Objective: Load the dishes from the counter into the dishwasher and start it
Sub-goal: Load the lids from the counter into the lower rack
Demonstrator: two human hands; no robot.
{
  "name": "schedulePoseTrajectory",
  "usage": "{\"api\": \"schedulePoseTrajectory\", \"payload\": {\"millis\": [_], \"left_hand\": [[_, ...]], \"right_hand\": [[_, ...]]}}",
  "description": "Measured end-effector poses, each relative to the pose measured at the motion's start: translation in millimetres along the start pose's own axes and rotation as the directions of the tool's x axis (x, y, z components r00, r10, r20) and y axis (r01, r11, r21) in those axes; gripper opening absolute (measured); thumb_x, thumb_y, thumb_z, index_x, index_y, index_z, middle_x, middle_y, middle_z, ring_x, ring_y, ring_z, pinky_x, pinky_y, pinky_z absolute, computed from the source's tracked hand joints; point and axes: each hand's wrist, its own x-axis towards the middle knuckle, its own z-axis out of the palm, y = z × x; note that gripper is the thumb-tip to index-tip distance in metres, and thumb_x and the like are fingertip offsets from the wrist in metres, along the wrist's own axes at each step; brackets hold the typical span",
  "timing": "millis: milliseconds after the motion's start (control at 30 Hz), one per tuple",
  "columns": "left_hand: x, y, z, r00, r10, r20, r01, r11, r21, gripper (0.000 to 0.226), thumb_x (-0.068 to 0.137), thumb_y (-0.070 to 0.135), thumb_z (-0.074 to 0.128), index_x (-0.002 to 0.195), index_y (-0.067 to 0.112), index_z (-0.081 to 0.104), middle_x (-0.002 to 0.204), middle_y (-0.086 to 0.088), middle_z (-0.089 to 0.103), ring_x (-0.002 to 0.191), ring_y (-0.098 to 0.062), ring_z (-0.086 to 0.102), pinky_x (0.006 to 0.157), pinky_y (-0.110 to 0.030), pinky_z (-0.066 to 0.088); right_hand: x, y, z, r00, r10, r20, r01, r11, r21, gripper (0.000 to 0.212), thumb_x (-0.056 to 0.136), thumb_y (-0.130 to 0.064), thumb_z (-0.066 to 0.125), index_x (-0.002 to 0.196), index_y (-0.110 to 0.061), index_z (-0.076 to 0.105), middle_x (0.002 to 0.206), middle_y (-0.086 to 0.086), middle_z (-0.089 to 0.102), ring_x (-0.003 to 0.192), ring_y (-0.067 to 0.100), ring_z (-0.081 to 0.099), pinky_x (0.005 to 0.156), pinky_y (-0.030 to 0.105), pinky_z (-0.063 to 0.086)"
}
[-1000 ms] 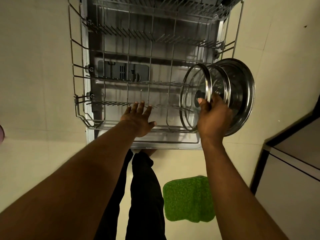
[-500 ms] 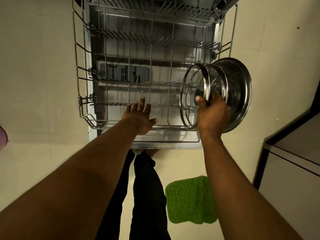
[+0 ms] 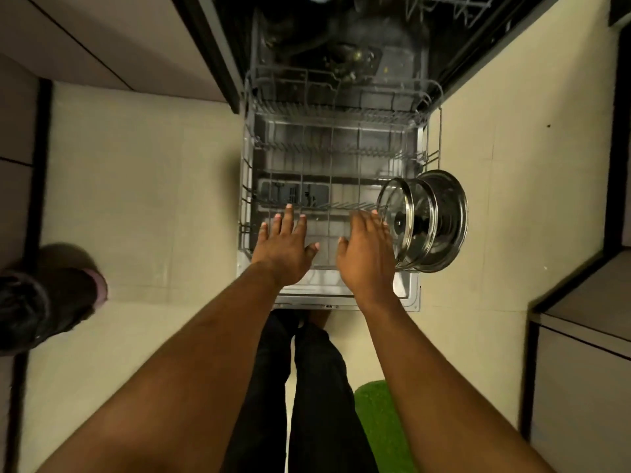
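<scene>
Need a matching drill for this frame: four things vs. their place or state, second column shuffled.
Column A
1. glass lid
2. green mat
3. left hand
4. lower rack

Column B
a. pulled out over the door
b. flat on the floor
c. standing on edge at the rack's right side
d. open, fingers spread, holding nothing

Pairs: 1-c, 2-b, 3-d, 4-a
</scene>
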Motion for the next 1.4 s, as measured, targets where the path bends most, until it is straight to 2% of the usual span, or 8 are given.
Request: {"api": "schedulePoseTrajectory", "payload": {"millis": [200, 400, 600, 700, 833, 1067, 1267, 1400], "left_hand": [[-72.7, 4.5, -48.4, 0.985, -0.083, -0.151, 0.076, 0.996, -0.051, 0.068, 0.105, 0.051, 0.022, 0.159, 0.018, -0.004, 0.164, -0.008, -0.019, 0.152, -0.027, -0.01, 0.122, -0.046, -0.005], [-153.1, 12.9, -98.9, 0.949, -0.165, -0.269, 0.147, 0.985, -0.086, 0.068, 0.105, 0.051, 0.021, 0.159, 0.016, -0.003, 0.164, -0.009, -0.019, 0.152, -0.029, -0.01, 0.122, -0.047, -0.006], [-210.5, 1.0, -165.4, 0.841, -0.25, -0.481, 0.207, 0.968, -0.141, 0.068, 0.105, 0.049, 0.026, 0.159, 0.018, -0.002, 0.164, -0.008, -0.018, 0.152, -0.029, -0.012, 0.12, -0.048, -0.009], [-219.5, -4.1, -194.1, 0.804, -0.256, -0.536, 0.202, 0.966, -0.159, 0.068, 0.105, 0.049, 0.027, 0.159, 0.017, 0.0, 0.165, -0.008, -0.017, 0.152, -0.029, -0.011, 0.121, -0.05, -0.008], [-252.2, -41.2, -240.0, 0.676, -0.313, -0.667, 0.259, 0.948, -0.183, 0.068, 0.105, 0.05, 0.025, 0.159, 0.017, 0.0, 0.165, -0.009, -0.014, 0.152, -0.031, -0.008, 0.122, -0.053, -0.005], [-299.0, -126.9, -308.2, 0.539, -0.356, -0.763, 0.301, 0.928, -0.22, 0.068, 0.105, 0.05, 0.024, 0.159, 0.018, -0.003, 0.165, -0.007, -0.017, 0.152, -0.03, -0.01, 0.122, -0.054, -0.004], [-335.3, -227.4, -360.9, 0.457, -0.35, -0.818, 0.317, 0.923, -0.218, 0.069, 0.104, 0.051, 0.024, 0.159, 0.018, -0.004, 0.164, -0.007, -0.018, 0.152, -0.031, -0.011, 0.122, -0.054, -0.006], [-361.0, -292.2, -383.2, 0.463, -0.342, -0.818, 0.342, 0.92, -0.191, 0.069, 0.105, 0.05, 0.023, 0.159, 0.018, -0.005, 0.164, -0.008, -0.02, 0.152, -0.031, -0.013, 0.121, -0.054, -0.007]], "right_hand": [[-24.6, -44.5, -55.6, 0.987, -0.159, 0.025, 0.161, 0.985, -0.063, 0.058, 0.102, -0.03, 0.043, 0.152, -0.01, 0.023, 0.159, 0.01, 0.023, 0.149, 0.024, 0.012, 0.122, 0.04, 0.01], [-51.2, -76.2, -120.7, 0.961, -0.273, -0.042, 0.27, 0.96, -0.072, 0.058, 0.103, -0.028, 0.039, 0.154, -0.011, 0.017, 0.161, 0.009, 0.017, 0.15, 0.023, 0.006, 0.123, 0.038, 0.007], [-53.2, -136.2, -185.6, 0.861, -0.475, -0.183, 0.465, 0.88, -0.094, 0.058, 0.1, -0.026, 0.044, 0.152, -0.008, 0.024, 0.159, 0.012, 0.023, 0.15, 0.025, 0.011, 0.121, 0.039, 0.009], [-44.3, -165.5, -202.4, 0.828, -0.519, -0.212, 0.51, 0.854, -0.101, 0.058, 0.097, -0.022, 0.048, 0.15, -0.004, 0.03, 0.157, 0.016, 0.029, 0.149, 0.028, 0.017, 0.12, 0.041, 0.013], [-43.9, -235.6, -241.6, 0.705, -0.662, -0.254, 0.639, 0.749, -0.177, 0.064, 0.094, -0.025, 0.054, 0.149, -0.002, 0.031, 0.155, 0.019, 0.03, 0.148, 0.031, 0.018, 0.119, 0.043, 0.015], [-41.9, -345.5, -278.5, 0.568, -0.751, -0.336, 0.693, 0.657, -0.297, 0.066, 0.097, -0.03, 0.047, 0.153, -0.008, 0.02, 0.16, 0.011, 0.02, 0.15, 0.024, 0.009, 0.121, 0.037, 0.01], [-53.4, -458.4, -287.1, 0.476, -0.776, -0.414, 0.735, 0.609, -0.298, 0.064, 0.098, -0.027, 0.047, 0.153, -0.009, 0.022, 0.16, 0.012, 0.022, 0.15, 0.024, 0.011, 0.121, 0.036, 0.01], [-58.0, -535.5, -286.2, 0.46, -0.779, -0.426, 0.746, 0.599, -0.29, 0.064, 0.099, -0.028, 0.046, 0.154, -0.009, 0.019, 0.161, 0.011, 0.019, 0.15, 0.023, 0.007, 0.123, 0.036, 0.009]]}}
